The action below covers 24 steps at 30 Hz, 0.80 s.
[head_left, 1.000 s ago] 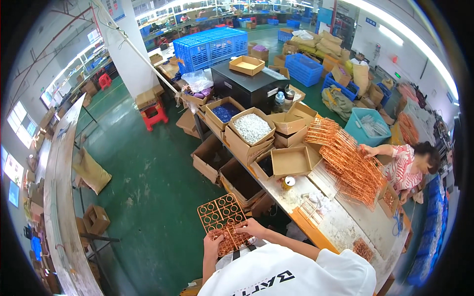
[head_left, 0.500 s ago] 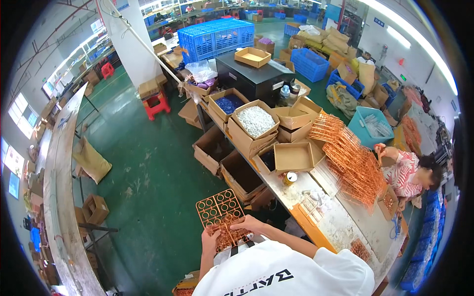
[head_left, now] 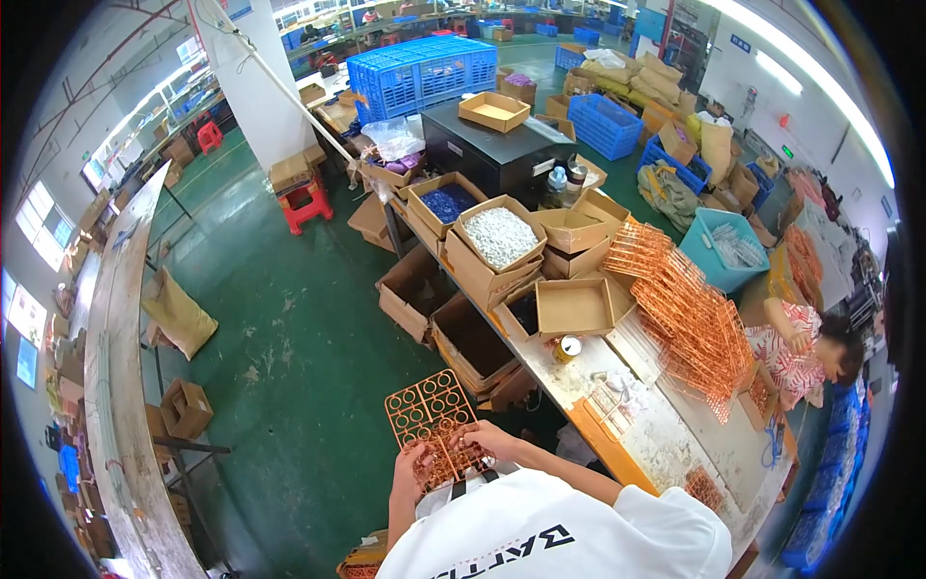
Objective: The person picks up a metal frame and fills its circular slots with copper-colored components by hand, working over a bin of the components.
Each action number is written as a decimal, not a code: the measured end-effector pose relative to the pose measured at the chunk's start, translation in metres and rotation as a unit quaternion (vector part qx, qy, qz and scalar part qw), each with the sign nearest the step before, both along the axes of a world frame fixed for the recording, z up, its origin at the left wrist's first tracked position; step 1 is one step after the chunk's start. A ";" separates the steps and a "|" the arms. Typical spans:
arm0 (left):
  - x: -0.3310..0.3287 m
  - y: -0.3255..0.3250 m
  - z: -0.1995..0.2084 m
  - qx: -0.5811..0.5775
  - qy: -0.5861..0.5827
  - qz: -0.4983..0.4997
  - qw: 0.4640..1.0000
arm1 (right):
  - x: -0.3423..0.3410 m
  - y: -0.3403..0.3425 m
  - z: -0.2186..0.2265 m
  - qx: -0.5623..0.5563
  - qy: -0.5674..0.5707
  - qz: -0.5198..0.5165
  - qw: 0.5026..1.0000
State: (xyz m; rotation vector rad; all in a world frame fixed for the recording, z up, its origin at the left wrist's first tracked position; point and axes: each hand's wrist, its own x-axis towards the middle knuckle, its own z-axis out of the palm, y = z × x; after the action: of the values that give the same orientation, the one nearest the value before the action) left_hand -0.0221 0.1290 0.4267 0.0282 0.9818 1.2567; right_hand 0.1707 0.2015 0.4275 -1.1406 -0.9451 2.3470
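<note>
I hold an orange plastic frame of round rings [head_left: 431, 408] upright in front of my chest, with more orange pieces bunched under it. My left hand [head_left: 413, 463] grips its lower left edge. My right hand [head_left: 485, 439] grips its lower right edge. Both forearms rise from below beside my white shirt. A long worktable [head_left: 666, 446] runs along my right.
A big heap of orange ring frames [head_left: 690, 318] lies on the worktable. Open cardboard boxes [head_left: 575, 306] stand around, one with white parts [head_left: 500, 237] and one with blue parts [head_left: 447, 204]. Another person [head_left: 808, 349] works at the right. Green floor [head_left: 289, 367] lies to the left.
The view has shifted slightly; the frame and both hands sit a little lower and further right in the picture. My grip on the frame is the same.
</note>
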 end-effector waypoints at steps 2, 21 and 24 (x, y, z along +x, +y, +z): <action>-0.001 0.002 0.001 -0.023 0.086 -0.063 0.994 | 0.000 0.000 0.000 -0.035 0.013 -0.016 0.999; 0.005 0.001 0.001 -0.010 0.084 -0.028 0.996 | -0.006 -0.005 0.009 0.008 -0.055 -0.120 0.991; 0.004 -0.001 -0.008 -0.002 0.108 -0.029 0.994 | 0.002 0.001 0.008 0.020 -0.014 -0.096 0.995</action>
State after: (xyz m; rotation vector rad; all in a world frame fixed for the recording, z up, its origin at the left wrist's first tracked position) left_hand -0.0183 0.1282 0.4183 0.1921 1.1623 1.2164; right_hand 0.1725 0.2029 0.4352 -1.1966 -0.8475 2.1558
